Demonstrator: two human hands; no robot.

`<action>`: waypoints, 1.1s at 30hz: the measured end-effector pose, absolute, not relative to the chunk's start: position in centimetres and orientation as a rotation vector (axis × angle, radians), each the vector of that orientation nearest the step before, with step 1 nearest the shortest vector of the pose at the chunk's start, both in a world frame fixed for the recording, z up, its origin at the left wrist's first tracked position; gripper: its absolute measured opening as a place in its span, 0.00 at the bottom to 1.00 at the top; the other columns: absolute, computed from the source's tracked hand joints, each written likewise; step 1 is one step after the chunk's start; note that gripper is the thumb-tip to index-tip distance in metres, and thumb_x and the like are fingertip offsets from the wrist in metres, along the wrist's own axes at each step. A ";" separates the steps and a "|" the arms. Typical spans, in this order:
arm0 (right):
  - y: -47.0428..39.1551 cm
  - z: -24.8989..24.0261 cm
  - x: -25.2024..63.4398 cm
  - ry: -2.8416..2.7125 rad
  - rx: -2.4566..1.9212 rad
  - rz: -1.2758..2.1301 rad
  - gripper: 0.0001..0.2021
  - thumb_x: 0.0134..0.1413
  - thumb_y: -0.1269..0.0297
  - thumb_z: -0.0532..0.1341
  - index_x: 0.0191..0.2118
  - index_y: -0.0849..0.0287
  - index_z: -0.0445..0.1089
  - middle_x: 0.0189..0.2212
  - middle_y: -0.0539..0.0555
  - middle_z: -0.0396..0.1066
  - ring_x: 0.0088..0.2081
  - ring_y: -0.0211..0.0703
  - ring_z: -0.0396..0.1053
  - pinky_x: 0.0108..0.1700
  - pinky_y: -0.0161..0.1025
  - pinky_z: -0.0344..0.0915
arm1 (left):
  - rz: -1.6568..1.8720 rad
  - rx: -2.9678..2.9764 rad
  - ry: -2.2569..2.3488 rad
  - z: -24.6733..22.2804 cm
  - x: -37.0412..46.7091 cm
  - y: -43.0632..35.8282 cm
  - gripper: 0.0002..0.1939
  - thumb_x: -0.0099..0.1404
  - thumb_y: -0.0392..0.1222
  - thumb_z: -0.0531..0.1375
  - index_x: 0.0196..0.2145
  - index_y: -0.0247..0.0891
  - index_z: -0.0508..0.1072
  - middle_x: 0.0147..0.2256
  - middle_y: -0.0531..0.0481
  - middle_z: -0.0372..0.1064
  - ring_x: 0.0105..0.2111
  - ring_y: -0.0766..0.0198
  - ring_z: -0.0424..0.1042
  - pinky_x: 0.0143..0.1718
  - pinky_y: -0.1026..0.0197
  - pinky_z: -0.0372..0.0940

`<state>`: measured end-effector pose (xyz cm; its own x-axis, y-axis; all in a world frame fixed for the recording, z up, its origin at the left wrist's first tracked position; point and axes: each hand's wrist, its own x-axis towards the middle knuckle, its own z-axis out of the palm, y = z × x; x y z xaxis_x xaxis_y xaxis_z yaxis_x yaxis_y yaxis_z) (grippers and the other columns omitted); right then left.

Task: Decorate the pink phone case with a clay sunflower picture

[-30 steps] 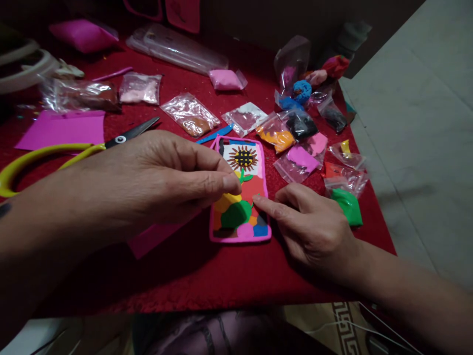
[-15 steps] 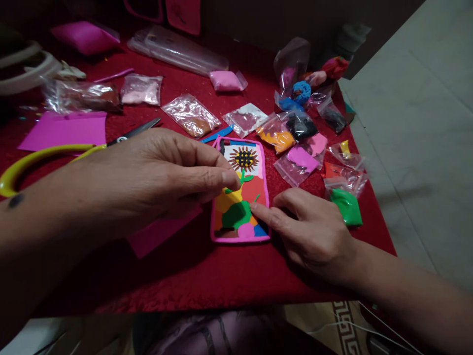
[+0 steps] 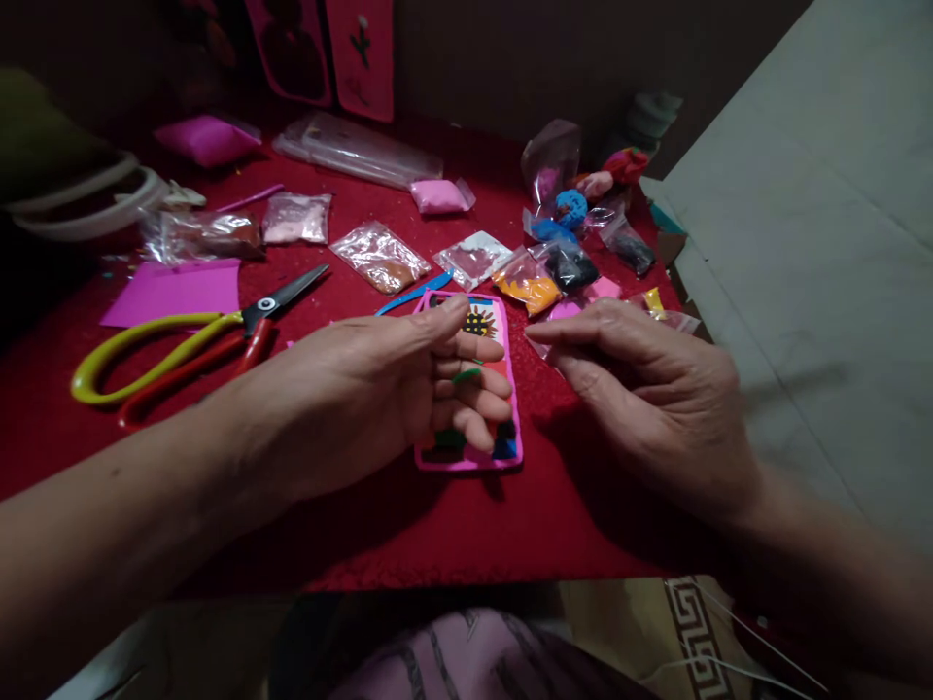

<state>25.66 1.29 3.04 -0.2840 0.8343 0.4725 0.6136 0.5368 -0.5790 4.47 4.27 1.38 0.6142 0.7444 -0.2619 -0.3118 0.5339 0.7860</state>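
My left hand [image 3: 408, 389] is turned palm up above the clay picture, its fingers stretched out and slightly curled. A thin sliver of green clay [image 3: 466, 375] lies across those fingers. Beneath the hand is the clay picture [image 3: 514, 418], a small panel with a pink rim and a dark-centred sunflower; much of it is covered. To the right, my right hand [image 3: 641, 408] hovers with thumb and index finger closed in a pinch. Whatever may be between those fingertips cannot be made out.
Yellow-and-red-handled scissors [image 3: 219, 340] lie left, near a pink sheet [image 3: 175, 292]. A blue clay tool [image 3: 415, 293] rests behind the picture. Bags of coloured clay, such as an orange one [image 3: 529, 284], spread across the red cloth [image 3: 408, 544]. The table's edge is at right.
My left hand has turned from a downward pinch to an open palm, showing the green sliver. My right hand has lifted off the picture and moved up and right, its fingers now pinched.
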 end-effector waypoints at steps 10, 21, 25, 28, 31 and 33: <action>0.2 2.9 24.7 -2.266 -0.947 0.181 0.09 0.60 0.75 0.60 0.43 0.65 0.76 0.35 0.59 0.73 0.38 0.45 0.69 0.39 0.45 0.70 | 0.624 0.626 0.493 2.5 6.0 2.8 0.21 0.67 0.58 0.60 0.40 0.35 0.77 0.41 0.41 0.77 0.41 0.55 0.76 0.42 0.59 0.73; 1.1 3.0 25.7 -1.789 -1.136 0.771 0.05 0.56 0.73 0.66 0.36 0.58 0.79 0.33 0.51 0.79 0.36 0.39 0.75 0.40 0.39 0.71 | 0.658 0.992 0.619 3.4 5.8 4.1 0.15 0.66 0.50 0.63 0.34 0.34 0.78 0.33 0.43 0.78 0.34 0.57 0.78 0.36 0.59 0.75; 2.0 2.6 26.5 -1.395 -1.127 1.256 0.07 0.54 0.64 0.70 0.40 0.55 0.81 0.29 0.50 0.79 0.30 0.36 0.72 0.34 0.36 0.69 | 0.900 1.197 0.844 5.7 5.5 4.7 0.08 0.67 0.39 0.62 0.33 0.32 0.77 0.28 0.47 0.76 0.25 0.64 0.76 0.25 0.66 0.69; 2.6 2.2 26.8 -1.229 -1.060 1.429 0.07 0.50 0.65 0.71 0.37 0.56 0.82 0.27 0.50 0.78 0.28 0.34 0.71 0.31 0.33 0.66 | 1.082 1.210 0.911 6.7 5.4 4.4 0.07 0.67 0.36 0.60 0.34 0.32 0.77 0.25 0.49 0.74 0.22 0.66 0.73 0.22 0.67 0.66; 2.7 2.2 26.7 -1.101 -1.018 1.531 0.08 0.44 0.70 0.73 0.34 0.57 0.81 0.24 0.48 0.76 0.26 0.31 0.68 0.29 0.31 0.63 | 1.156 1.234 0.920 6.7 5.4 3.8 0.05 0.65 0.35 0.61 0.33 0.35 0.78 0.24 0.52 0.71 0.21 0.69 0.70 0.21 0.69 0.65; 2.7 2.2 26.6 -1.063 -0.978 1.581 0.11 0.41 0.72 0.74 0.36 0.57 0.80 0.23 0.46 0.74 0.24 0.29 0.66 0.29 0.30 0.62 | 1.135 1.302 0.913 6.6 5.4 3.4 0.03 0.65 0.36 0.63 0.35 0.36 0.78 0.23 0.54 0.71 0.20 0.70 0.68 0.19 0.69 0.64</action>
<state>26.56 2.67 2.21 -0.2189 0.9705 -0.1013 -0.2725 -0.1605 -0.9487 5.44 3.38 6.65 0.2365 0.9666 0.0983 -0.1109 -0.0737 0.9911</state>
